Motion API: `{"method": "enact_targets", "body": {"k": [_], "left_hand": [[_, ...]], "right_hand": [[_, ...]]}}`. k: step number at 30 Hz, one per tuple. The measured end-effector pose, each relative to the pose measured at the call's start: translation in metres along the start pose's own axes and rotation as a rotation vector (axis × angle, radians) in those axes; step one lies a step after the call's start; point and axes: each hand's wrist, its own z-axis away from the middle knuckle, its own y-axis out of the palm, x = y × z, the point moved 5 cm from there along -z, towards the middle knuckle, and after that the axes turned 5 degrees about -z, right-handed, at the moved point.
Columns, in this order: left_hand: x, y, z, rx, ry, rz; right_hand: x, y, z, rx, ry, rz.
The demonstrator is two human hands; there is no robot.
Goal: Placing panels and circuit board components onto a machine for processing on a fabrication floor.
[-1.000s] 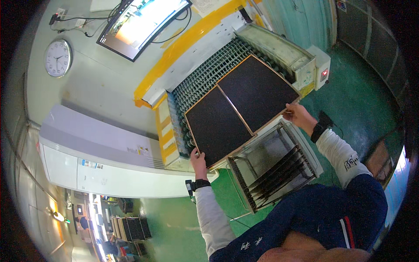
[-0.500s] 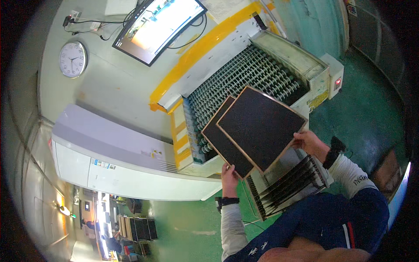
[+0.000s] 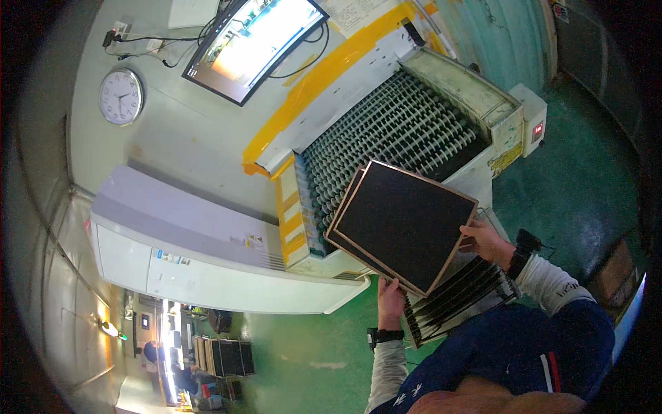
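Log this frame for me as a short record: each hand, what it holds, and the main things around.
left hand: grips the near edge of the bottom panel
right hand: grips the right edge of the top panel
panels: two, dark with copper-coloured edges; the top one covers most of the other
rollers: beyond the panels
rack: partly hidden beneath the panels
wall: round clock, lit screen

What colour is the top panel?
The top panel is black, copper-edged; best seen in the head view.
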Motion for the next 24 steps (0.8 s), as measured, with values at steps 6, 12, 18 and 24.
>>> {"method": "enact_targets", "body": {"k": [6,12,18,24], "left_hand": [[0.006,0.024,0.011,-0.042,-0.043,-0.051],[0.035,0.006,0.018,-0.091,-0.094,-0.163],[0.031,0.019,0.019,-0.063,-0.116,0.233],[0.040,0.011,0.036,-0.128,-0.067,0.033]], "right_hand": [[-0.024,0.009,-0.022,0.085,0.046,-0.124],[-0.038,0.007,-0.031,0.121,0.117,-0.126],[-0.006,0.005,0.020,0.244,0.046,-0.085],[0.000,-0.030,0.025,0.252,0.050,0.345]]}}
